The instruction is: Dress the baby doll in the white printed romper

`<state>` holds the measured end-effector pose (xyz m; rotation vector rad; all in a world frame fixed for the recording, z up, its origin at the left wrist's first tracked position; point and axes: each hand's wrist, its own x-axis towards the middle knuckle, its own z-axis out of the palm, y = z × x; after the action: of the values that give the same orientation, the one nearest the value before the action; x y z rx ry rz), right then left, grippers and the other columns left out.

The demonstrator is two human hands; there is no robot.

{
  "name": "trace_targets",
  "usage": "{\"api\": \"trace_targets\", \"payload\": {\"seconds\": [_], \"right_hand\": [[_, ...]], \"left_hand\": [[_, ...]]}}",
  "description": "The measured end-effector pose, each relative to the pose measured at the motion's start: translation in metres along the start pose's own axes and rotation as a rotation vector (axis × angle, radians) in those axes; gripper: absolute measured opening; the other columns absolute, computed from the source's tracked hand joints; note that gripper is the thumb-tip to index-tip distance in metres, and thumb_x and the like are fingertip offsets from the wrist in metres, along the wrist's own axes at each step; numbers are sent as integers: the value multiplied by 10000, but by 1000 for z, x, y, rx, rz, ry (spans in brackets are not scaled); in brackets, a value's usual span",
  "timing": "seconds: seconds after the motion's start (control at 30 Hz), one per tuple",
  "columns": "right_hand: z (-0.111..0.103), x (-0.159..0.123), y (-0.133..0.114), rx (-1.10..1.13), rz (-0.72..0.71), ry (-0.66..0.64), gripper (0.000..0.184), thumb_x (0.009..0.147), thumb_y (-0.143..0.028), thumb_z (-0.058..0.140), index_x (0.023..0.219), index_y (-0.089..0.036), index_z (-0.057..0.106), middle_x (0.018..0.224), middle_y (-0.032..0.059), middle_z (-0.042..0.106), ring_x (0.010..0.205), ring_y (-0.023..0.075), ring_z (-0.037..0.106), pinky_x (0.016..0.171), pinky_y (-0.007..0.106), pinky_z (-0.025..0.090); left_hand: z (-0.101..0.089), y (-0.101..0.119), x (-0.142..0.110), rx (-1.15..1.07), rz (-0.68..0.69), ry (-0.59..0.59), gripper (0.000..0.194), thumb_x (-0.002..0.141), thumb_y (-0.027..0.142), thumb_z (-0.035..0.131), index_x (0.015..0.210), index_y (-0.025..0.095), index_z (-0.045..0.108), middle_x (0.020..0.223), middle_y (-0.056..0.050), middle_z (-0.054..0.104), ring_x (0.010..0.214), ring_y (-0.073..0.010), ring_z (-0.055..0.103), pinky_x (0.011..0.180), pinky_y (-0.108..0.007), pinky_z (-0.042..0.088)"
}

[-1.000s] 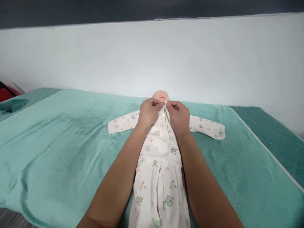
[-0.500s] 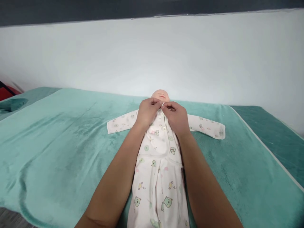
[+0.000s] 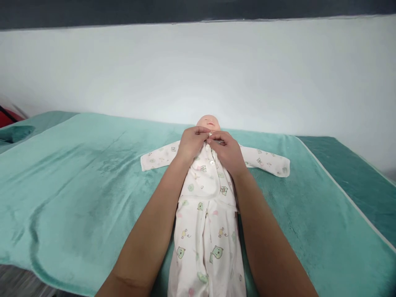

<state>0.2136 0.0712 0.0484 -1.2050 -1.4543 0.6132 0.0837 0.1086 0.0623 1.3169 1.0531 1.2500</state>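
A baby doll lies on its back on a teal blanket, head away from me, arms spread. It wears a white romper printed with small animals and buttoned down the chest. My left hand and my right hand meet at the romper's collar just under the doll's chin. Both hands are closed, each pinching one edge of the neck opening, and the two edges are pressed together between the fingertips.
The blanket covers a wide bed or table against a white wall. A darker teal sheet shows along the right side. A red and black object sits at the far left edge.
My hands have drawn closer, bringing the two collar edges together where a small gap showed before. The view has shifted slightly.
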Motion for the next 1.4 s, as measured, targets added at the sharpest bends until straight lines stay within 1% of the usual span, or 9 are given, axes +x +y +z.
{"api": "trace_targets", "payload": {"seconds": [0.2, 0.37, 0.5, 0.7, 0.9, 1.03, 1.17, 1.27, 1.4], "right_hand": [[0, -7, -2, 2, -5, 43, 203, 892, -405, 608, 866, -220, 688, 1105, 49, 689, 1073, 202, 616, 972, 363, 464], [-2, -34, -6, -42, -54, 37, 202, 884, -360, 623, 1043, -245, 673, 1255, 58, 657, 1234, 218, 567, 1111, 405, 395], [-2, -58, -13, -137, -56, 56, 323, 862, -326, 639, 1175, -252, 617, 1306, 73, 629, 1280, 242, 515, 1135, 442, 370], [3, -60, -18, -273, -26, 203, 166, 848, -308, 620, 995, -230, 618, 1089, 77, 641, 1071, 246, 567, 969, 416, 452], [0, -51, -20, -271, 40, 127, 153, 840, -333, 620, 950, -228, 604, 919, 24, 649, 848, 189, 578, 811, 343, 448], [-5, -44, -21, -279, 79, 80, 102, 855, -329, 607, 861, -228, 602, 751, -18, 641, 719, 161, 558, 722, 315, 407], [-11, -34, -21, -248, 114, 17, 143, 867, -333, 592, 768, -231, 579, 639, -44, 591, 611, 139, 501, 635, 301, 364], [-17, -29, -23, -221, 116, -47, 154, 858, -330, 607, 751, -231, 560, 638, -54, 562, 604, 129, 482, 619, 293, 356], [-25, -28, -28, -192, 161, -176, 198, 856, -353, 630, 744, -234, 518, 624, -69, 524, 584, 121, 443, 594, 288, 328]], "left_hand": [[0, -2, 0, 271, 107, 36, 164, 777, 164, 602, 850, 169, 749, 909, -48, 771, 865, -177, 688, 832, -293, 515], [-3, 1, -8, 435, 153, 40, 173, 833, 241, 593, 797, 180, 751, 895, -32, 733, 888, -192, 666, 856, -306, 497], [-5, 1, -23, 508, 204, 55, 224, 890, 244, 557, 940, 179, 765, 1047, -60, 671, 1010, -186, 645, 967, -315, 477], [-8, -8, -33, 652, 368, 46, 331, 934, 245, 521, 1188, 213, 731, 1247, -96, 603, 1179, -213, 592, 1083, -345, 441], [-7, -9, -31, 720, 396, 74, 296, 949, 235, 486, 1025, 197, 770, 1160, -89, 665, 1145, -236, 603, 1069, -376, 449], [-7, -5, -37, 637, 404, 107, 243, 940, 265, 524, 855, 204, 744, 1047, -57, 702, 1044, -216, 625, 972, -360, 481], [-9, -2, -43, 542, 370, 109, 214, 929, 298, 565, 826, 205, 728, 936, -35, 709, 944, -191, 632, 878, -331, 492], [-11, -2, -43, 584, 408, 83, 239, 957, 311, 531, 926, 207, 743, 1011, -51, 719, 1021, -202, 631, 928, -337, 491], [-11, -3, -42, 679, 525, -39, 384, 1021, 290, 389, 1295, 234, 653, 1422, -63, 619, 1343, -214, 518, 1131, -386, 408]]}}
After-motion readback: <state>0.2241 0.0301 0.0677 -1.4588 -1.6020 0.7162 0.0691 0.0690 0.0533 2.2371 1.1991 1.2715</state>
